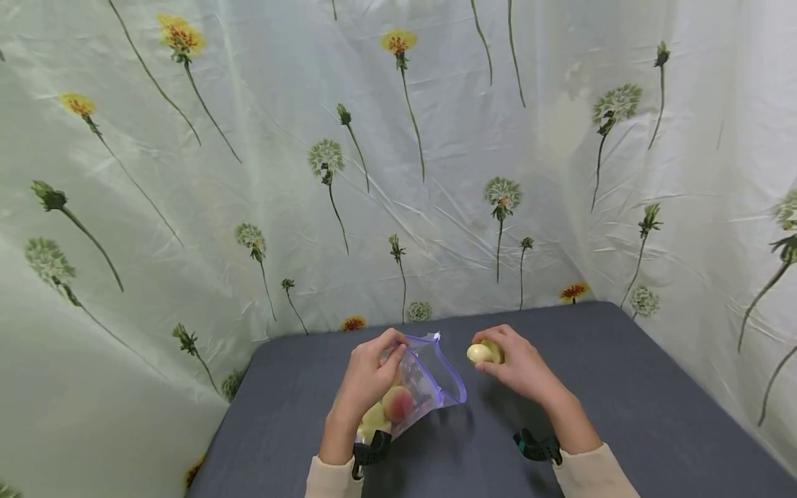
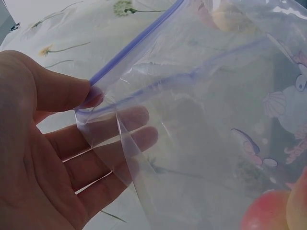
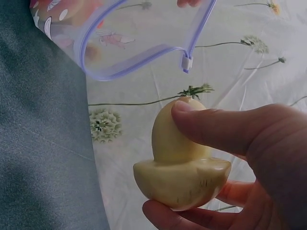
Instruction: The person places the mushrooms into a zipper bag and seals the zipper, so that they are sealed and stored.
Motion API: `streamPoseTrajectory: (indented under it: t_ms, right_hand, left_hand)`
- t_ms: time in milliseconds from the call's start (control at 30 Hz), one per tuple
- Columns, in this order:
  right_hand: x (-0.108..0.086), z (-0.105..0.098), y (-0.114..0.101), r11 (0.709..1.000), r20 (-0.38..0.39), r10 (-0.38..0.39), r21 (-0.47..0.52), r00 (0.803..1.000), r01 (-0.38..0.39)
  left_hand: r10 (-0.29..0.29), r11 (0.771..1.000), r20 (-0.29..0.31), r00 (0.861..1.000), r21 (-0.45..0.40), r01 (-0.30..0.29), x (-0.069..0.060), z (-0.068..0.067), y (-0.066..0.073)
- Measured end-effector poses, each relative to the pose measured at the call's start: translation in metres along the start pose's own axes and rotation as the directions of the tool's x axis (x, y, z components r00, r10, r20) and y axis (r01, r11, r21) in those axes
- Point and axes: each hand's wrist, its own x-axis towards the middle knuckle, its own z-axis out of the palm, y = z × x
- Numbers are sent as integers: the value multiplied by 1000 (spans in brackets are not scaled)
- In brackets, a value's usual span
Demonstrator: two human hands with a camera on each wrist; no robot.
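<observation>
My left hand pinches the purple-rimmed edge of a clear zip bag between thumb and index finger. In the left wrist view the other fingers spread behind the clear plastic. The mouth of the bag gapes toward the right, with a white slider at one end of its zip. Inside lie a red-and-yellow peach and pale yellow pieces, partly hidden by the left arm. Just right of the mouth, my right hand grips a glossy, pale yellow mushroom, stem up and cap down in the right wrist view.
Beneath the hands is a dark grey table. A pale curtain printed with dandelions hangs behind it and along both sides. Each wrist wears a black strap.
</observation>
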Motion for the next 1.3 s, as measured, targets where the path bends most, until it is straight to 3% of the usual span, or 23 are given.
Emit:
streamPoseTrajectory:
  t_ms: [433, 667, 900, 1100, 1300]
  right_hand:
    - [-4, 1, -6, 999, 16, -7, 41, 1000, 6]
    - [-2, 1, -12, 998, 22, -14, 67, 1000, 13]
    - [-4, 2, -18, 996, 39, -4, 86, 999, 0]
    - [-1, 1, -24, 995, 27, -27, 99, 999, 24]
    - [-3, -1, -26, 995, 27, -25, 102, 999, 22]
  left_hand:
    - [-5, 1000, 11, 1000, 11, 5, -4, 3, -1]
    - [29, 999, -11, 1000, 24, -29, 0, 4, 0]
    - [-9, 1000, 8, 1000, 17, 8, -2, 4, 1]
    - [17, 999, -18, 1000, 47, -16, 1, 2, 2]
    - [27, 998, -3, 1000, 59, -26, 0, 2, 2]
